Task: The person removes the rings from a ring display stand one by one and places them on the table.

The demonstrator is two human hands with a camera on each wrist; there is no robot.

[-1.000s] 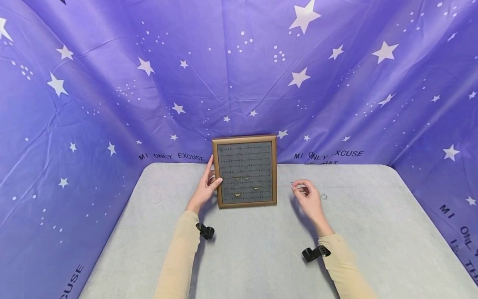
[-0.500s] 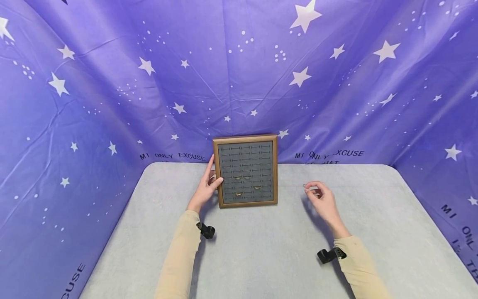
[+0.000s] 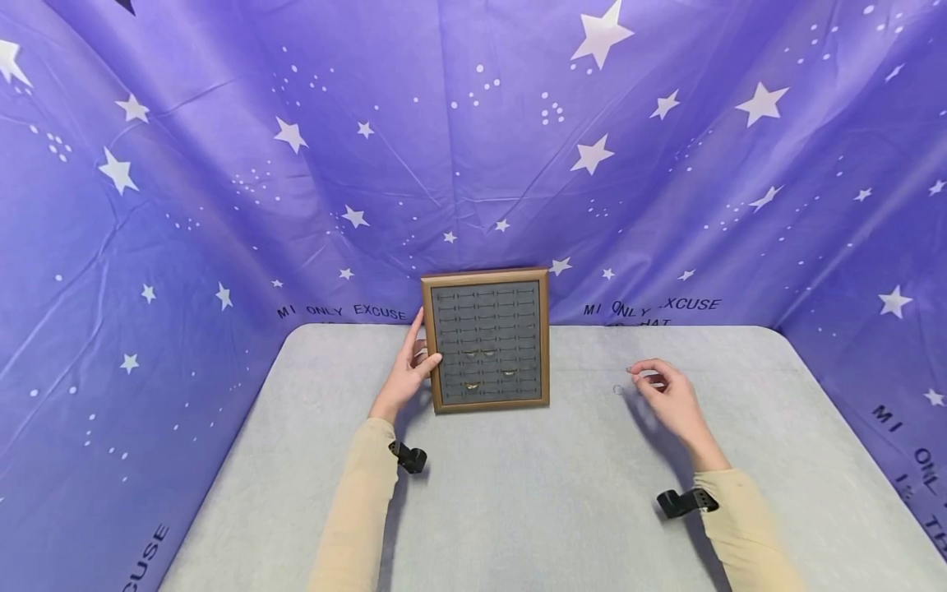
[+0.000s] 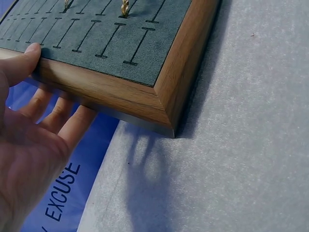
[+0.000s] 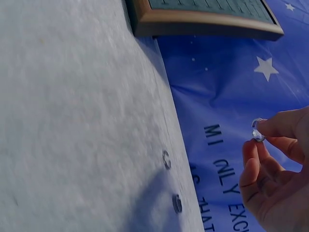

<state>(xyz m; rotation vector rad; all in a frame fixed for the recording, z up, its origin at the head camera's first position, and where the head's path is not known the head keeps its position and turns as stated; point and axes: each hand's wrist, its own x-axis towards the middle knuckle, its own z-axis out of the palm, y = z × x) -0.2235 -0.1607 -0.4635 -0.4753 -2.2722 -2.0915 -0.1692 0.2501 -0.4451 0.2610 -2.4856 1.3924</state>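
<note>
Left hand grips the left edge of the wood-framed ring board, thumb over the front of the frame and fingers curled behind it; the board stands tilted back at the middle of the table's far edge, against the starred purple backdrop. It has not shifted over the last second. The right hand has: a second ago it sat close to the board's right side, and it now lies farther toward the table's right edge, well apart from the frame. It pinches a small silver ring between thumb and forefinger, the other fingers loosely curled. A few gold rings sit in the slots of the grey felt, in the lower rows. Two more loose rings lie on the table near its far edge, just beside each other; in the head view one of them shows just left of the right hand. Judgement: the ring is picked up but carried away from the board, so slotting it in is not yet begun.
</note>
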